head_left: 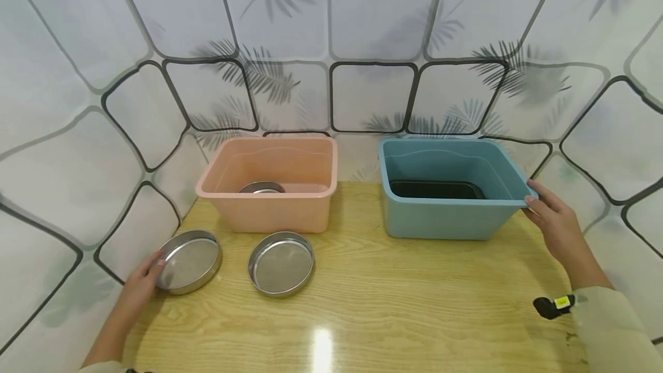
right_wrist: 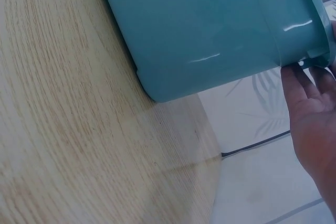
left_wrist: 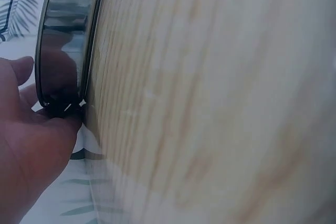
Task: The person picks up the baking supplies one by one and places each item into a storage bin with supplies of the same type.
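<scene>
At the left of the head view, my left hand [head_left: 141, 280] grips the near left side of a round metal cake pan [head_left: 195, 265]. In the left wrist view the thumb is by the rim of this pan [left_wrist: 65, 40] and the fingers are at its outer wall. A second round pan [head_left: 281, 265] lies on the table to its right. My right hand [head_left: 559, 224] holds the right rim of a blue plastic bin [head_left: 440, 220]. From the right wrist view, fingers [right_wrist: 302, 85] reach beneath that rim. A dark object [head_left: 437, 190] lies inside the blue bin.
A pink plastic bin [head_left: 274, 212] stands at the back left, with another round metal pan [head_left: 262, 187] partly visible inside. Both bins stand on the wooden table [head_left: 393, 304]. Patterned white cloth [head_left: 373, 96] encloses the back and sides.
</scene>
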{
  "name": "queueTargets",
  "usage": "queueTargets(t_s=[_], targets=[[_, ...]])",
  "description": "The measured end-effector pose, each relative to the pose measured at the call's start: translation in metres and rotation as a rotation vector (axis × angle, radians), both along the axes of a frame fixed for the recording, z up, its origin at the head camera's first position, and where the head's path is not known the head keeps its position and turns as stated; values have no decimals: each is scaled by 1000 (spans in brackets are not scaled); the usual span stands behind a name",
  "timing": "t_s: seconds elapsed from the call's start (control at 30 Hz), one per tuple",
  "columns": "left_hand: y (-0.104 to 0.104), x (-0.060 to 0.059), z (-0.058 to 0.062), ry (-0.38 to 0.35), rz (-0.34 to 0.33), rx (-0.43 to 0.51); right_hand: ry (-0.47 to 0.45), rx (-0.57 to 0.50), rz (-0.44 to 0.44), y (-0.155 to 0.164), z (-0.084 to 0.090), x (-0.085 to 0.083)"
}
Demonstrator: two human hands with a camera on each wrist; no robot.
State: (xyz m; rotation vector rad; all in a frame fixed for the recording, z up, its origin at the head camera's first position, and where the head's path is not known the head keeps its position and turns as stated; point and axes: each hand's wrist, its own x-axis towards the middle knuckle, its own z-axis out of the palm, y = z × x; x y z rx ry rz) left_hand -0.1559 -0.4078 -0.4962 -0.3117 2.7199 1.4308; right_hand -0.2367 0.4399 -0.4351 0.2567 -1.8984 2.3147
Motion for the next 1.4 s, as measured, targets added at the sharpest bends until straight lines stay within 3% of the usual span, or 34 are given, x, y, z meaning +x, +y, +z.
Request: queueTargets(t_s=[0.33, 0.6, 0.87, 1.1, 1.4], targets=[[0, -1, -3, -55, 10, -34, -8, 13, 4, 0, -1, 1], [0, 0, -6, -6, 16, -46, -9, -5, 11, -2, 1, 3], [2, 1, 3, 20, 51, -72, -15, -35, 9, -1, 0, 1], [-4, 1, 4, 23, 78, 29, -34, -23, 3, -2, 0, 3], [-3, 5, 6, -5, 78, 65, -52, -67, 10, -2, 1, 3]])
